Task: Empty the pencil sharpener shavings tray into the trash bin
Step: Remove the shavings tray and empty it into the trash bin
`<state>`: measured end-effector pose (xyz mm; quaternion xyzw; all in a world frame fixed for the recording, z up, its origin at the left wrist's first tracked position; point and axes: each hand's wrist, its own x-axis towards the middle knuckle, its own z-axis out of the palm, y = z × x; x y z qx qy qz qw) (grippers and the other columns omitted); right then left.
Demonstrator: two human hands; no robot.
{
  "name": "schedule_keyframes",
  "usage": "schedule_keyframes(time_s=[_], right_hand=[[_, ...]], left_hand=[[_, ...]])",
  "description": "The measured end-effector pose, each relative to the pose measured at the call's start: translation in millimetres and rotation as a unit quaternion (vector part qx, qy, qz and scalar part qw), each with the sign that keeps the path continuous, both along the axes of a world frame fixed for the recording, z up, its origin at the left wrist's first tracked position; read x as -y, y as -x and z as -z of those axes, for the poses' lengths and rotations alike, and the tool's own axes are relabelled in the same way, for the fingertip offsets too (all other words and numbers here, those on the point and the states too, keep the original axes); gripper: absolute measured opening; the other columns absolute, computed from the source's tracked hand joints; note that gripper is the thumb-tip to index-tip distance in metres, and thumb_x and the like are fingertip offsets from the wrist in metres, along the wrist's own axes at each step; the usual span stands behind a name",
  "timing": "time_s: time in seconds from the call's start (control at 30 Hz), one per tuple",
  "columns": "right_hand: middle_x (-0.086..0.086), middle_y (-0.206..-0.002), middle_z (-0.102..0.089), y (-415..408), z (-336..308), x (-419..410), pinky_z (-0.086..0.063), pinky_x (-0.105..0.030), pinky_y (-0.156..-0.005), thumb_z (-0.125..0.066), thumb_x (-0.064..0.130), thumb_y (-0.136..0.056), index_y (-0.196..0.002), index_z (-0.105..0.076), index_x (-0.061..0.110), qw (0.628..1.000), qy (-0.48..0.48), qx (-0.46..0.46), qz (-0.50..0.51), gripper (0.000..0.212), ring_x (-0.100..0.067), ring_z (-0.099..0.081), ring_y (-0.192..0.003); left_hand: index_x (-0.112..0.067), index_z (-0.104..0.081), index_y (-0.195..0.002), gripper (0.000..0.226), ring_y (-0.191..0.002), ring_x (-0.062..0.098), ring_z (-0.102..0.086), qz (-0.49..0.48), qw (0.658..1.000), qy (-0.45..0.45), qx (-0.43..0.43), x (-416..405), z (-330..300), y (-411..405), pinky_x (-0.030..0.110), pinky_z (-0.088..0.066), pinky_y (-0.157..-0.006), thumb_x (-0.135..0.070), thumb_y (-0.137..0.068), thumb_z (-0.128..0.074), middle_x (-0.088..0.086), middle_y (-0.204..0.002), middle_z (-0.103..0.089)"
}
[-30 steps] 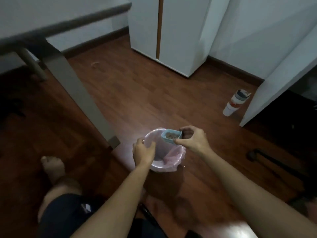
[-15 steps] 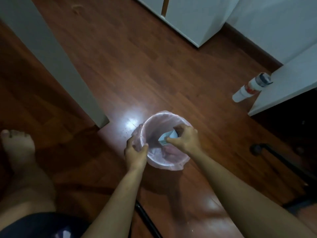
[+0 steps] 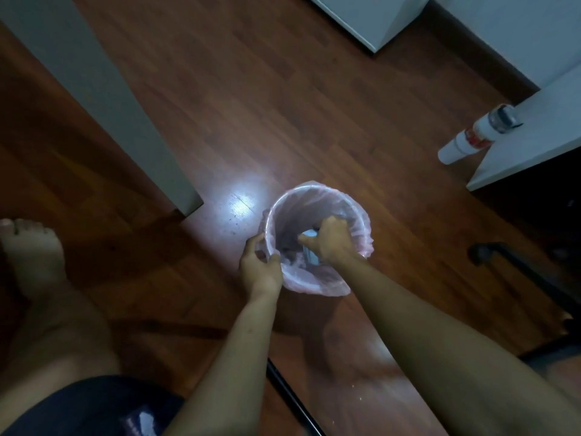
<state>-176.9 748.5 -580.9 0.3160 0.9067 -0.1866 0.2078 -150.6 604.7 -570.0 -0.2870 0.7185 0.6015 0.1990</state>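
A small trash bin (image 3: 317, 196) lined with a pink plastic bag stands on the wooden floor. My left hand (image 3: 261, 267) grips its near left rim. My right hand (image 3: 330, 242) reaches down inside the bin's mouth and holds the small light-blue shavings tray (image 3: 309, 256), tipped downward. Most of the tray is hidden by my fingers, and its contents cannot be seen.
A grey table leg (image 3: 103, 102) stands to the left of the bin. A white bottle (image 3: 474, 136) stands at the right beside a white panel (image 3: 534, 133). A black chair base (image 3: 515, 269) lies at the right. My bare foot (image 3: 31, 253) rests at the far left.
My right hand has moved the tray from above the bin's rim down into the bin and tipped it over. My head has tilted further down. My left hand stays on the rim.
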Motion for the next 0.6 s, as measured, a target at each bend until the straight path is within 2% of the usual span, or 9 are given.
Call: schedule_keyframes(time_s=[0.1,0.2,0.27,0.33,0.43,0.6], right_hand=[[-0.003,-0.085,-0.063,-2,-6,7,-0.038,-0.030,-0.068,-0.069,0.054,-0.078,-0.091,-0.065,0.014,0.999,-0.046,-0.002,0.001,0.042,-0.016,-0.051,-0.063],[-0.003,-0.088,-0.071,-1,-12,15,-0.044,-0.029,-0.065,-0.072,0.047,-0.078,-0.098,-0.073,0.013,1.000,0.008,-0.025,-0.003,0.040,-0.018,-0.064,-0.074],[-0.004,-0.089,-0.073,3,-21,24,-0.045,-0.028,-0.064,-0.073,0.043,-0.079,-0.099,-0.075,0.012,0.999,0.043,-0.032,-0.012,0.037,-0.018,-0.066,-0.077],[-0.006,-0.097,-0.074,7,-30,39,-0.049,-0.029,-0.071,-0.072,0.040,-0.082,-0.104,-0.074,0.010,0.996,0.066,-0.025,-0.049,0.037,-0.019,-0.067,-0.085],[-0.005,-0.108,-0.074,13,-35,69,-0.053,-0.032,-0.089,-0.072,0.035,-0.083,-0.113,-0.071,0.009,0.992,0.084,-0.024,-0.095,0.040,-0.021,-0.068,-0.098],[-0.003,-0.131,-0.062,15,-47,104,-0.042,-0.032,-0.105,-0.066,0.042,-0.085,-0.136,-0.056,0.015,0.973,0.077,0.039,-0.214,0.058,-0.022,-0.057,-0.120]], left_hand=[[-0.016,-0.062,-0.116,0.038,-0.106,0.034,-0.064,-0.008,1.000,0.022,-0.009,7,-2,-1,0.038,-0.056,-0.083,0.003,-0.083,-0.062,0.014,-0.119,-0.065],[-0.014,-0.060,-0.118,0.039,-0.110,0.035,-0.061,-0.030,0.998,0.054,0.002,22,-4,-3,0.035,-0.051,-0.082,0.004,-0.082,-0.059,0.014,-0.123,-0.063],[-0.011,-0.060,-0.118,0.039,-0.111,0.037,-0.061,-0.053,0.995,0.085,0.013,34,-7,-5,0.035,-0.049,-0.083,0.003,-0.082,-0.056,0.015,-0.124,-0.063],[-0.012,-0.061,-0.117,0.038,-0.110,0.039,-0.061,-0.077,0.991,0.110,0.027,48,-9,-7,0.036,-0.049,-0.081,0.002,-0.082,-0.055,0.016,-0.124,-0.064],[-0.014,-0.062,-0.115,0.039,-0.108,0.039,-0.062,-0.117,0.985,0.118,0.055,68,-14,-11,0.033,-0.046,-0.076,0.003,-0.081,-0.053,0.014,-0.123,-0.065],[-0.013,-0.062,-0.117,0.043,-0.104,0.040,-0.063,-0.172,0.975,0.122,0.070,94,-22,-18,0.035,-0.049,-0.075,0.007,-0.080,-0.050,0.017,-0.121,-0.065]])
